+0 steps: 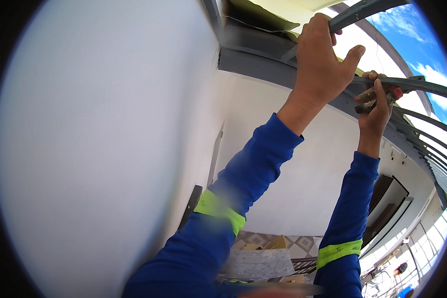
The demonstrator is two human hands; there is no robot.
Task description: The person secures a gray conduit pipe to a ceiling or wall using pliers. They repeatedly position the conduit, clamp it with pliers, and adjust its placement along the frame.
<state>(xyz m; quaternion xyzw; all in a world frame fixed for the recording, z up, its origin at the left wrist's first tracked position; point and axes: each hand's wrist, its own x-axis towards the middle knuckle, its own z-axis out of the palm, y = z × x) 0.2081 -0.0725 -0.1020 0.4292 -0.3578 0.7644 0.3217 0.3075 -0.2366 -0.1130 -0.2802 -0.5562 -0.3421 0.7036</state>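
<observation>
Both my arms reach up in blue sleeves with lime bands. My left hand (323,62) has its fingers curled over the upper grey metal bar (365,12), its thumb sticking out to the side. Lower and to the right, my right hand (376,116) is closed around a dirty, plier-like tool (366,99) with two worn stubby ends and a red part; its exact kind is unclear. The fingertips of that hand also reach the second grey metal bar (422,84), just above the tool.
A grey beam (253,63) runs along the top of the white wall (99,149). More parallel bars (422,130) continue at the right, under open sky. Far below are a patterned tile floor (300,244), a grey-white board (258,264) and a dark-framed opening (390,208).
</observation>
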